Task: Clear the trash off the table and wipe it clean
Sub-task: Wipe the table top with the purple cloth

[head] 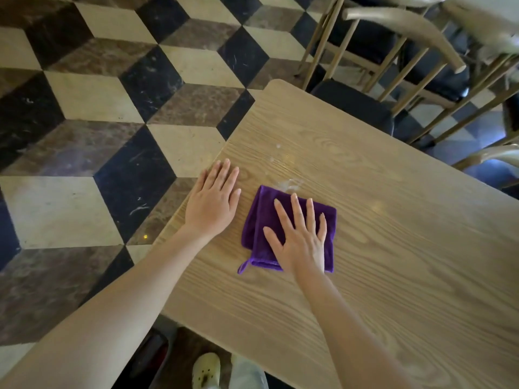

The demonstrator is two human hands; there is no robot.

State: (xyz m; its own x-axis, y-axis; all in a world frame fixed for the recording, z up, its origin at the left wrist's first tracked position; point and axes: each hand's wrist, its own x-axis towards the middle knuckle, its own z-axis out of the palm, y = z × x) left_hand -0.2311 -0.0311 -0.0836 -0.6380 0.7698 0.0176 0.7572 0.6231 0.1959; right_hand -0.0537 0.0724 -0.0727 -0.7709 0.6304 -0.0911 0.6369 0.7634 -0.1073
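Note:
A folded purple cloth (261,220) lies on the light wooden table (393,234) near its left edge. My right hand (300,234) presses flat on the cloth, fingers spread and pointing away from me. My left hand (214,199) rests flat on the bare tabletop beside the cloth, at the table's left edge, holding nothing. Just beyond the cloth a small wet smear (289,183) and a few pale specks (276,153) mark the wood.
Wooden chairs with dark seats (356,105) stand at the table's far side and right. A tiled floor of dark, brown and cream diamonds (112,108) lies to the left. A pale shoe (206,370) shows below the near table edge.

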